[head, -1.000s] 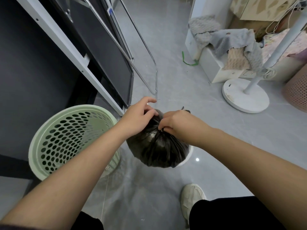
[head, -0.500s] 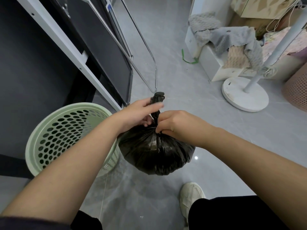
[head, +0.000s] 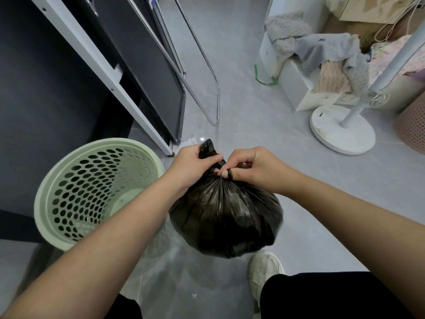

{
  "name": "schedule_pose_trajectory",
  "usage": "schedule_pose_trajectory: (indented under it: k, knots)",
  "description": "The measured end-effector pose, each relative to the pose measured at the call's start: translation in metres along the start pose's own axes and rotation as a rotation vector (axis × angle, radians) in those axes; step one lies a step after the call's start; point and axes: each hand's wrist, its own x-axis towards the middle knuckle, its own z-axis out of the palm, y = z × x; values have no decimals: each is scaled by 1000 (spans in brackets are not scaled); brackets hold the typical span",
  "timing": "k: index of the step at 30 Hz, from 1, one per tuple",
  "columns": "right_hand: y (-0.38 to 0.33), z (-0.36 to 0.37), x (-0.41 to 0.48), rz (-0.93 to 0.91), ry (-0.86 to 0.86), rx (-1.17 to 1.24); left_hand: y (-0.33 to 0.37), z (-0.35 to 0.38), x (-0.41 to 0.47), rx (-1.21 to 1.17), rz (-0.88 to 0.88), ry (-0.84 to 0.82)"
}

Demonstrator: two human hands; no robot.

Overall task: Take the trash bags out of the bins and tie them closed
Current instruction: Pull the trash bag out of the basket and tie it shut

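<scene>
No readable text or labels.

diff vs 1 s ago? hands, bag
Bag neck has been twisted up and now sticks out above the left hand, which grips it; the right hand has shifted from a bunched grip to a strand looped round one finger. Trash bag still hangs beside the green bin, unmoved.
</scene>
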Motion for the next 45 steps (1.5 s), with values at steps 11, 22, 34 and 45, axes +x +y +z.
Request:
schedule_pose_trajectory:
  k: [11,22,34,45]
  knots:
    - [-4,2,2,252,117,168,6,6,-9,-132,-89,124]
    - [-3,7,7,215,332,-31,19,6,-12,-216,-118,137]
    - [-3,7,14,112,462,-56,31,-1,-18,-417,-157,101]
    - [-6,12,13,141,562,-52,17,5,-34,-205,163,406]
